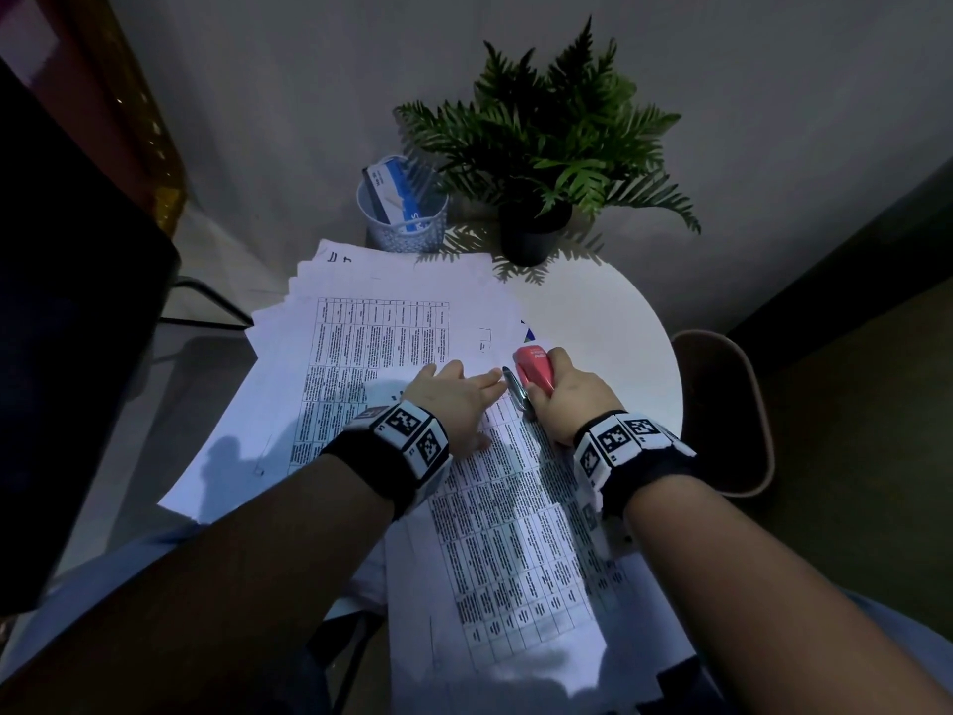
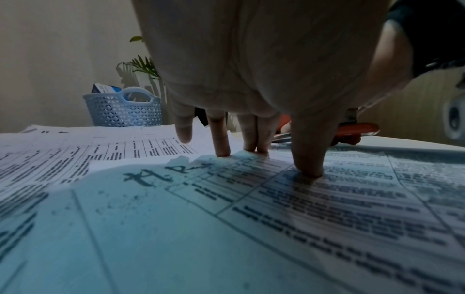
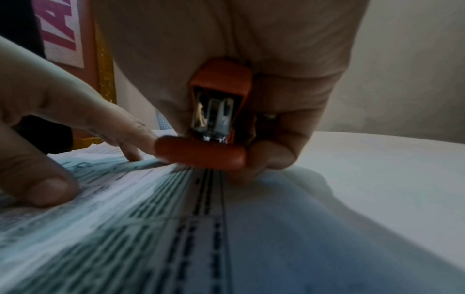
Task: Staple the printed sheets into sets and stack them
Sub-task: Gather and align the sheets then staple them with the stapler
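A set of printed sheets (image 1: pixel 515 534) with table text lies on the round white table (image 1: pixel 608 322), reaching toward me. My left hand (image 1: pixel 456 397) lies flat on its far end, and in the left wrist view its fingertips (image 2: pixel 308 171) press the paper (image 2: pixel 226 228). My right hand (image 1: pixel 564 397) grips a small red stapler (image 1: pixel 533 374) at the sheet's top corner, just right of the left fingers. In the right wrist view the stapler (image 3: pixel 214 127) sits over the page edge (image 3: pixel 201 208), its metal mouth facing the camera. A second spread of printed sheets (image 1: pixel 371 332) lies beyond.
A pale blue mesh basket (image 1: pixel 402 214) holding a blue-white box stands at the table's back, also seen as the basket (image 2: pixel 123 109) in the left wrist view. A potted fern (image 1: pixel 536 198) stands beside it. A chair (image 1: pixel 722 410) is at the right, a dark object (image 1: pixel 72 327) at the left.
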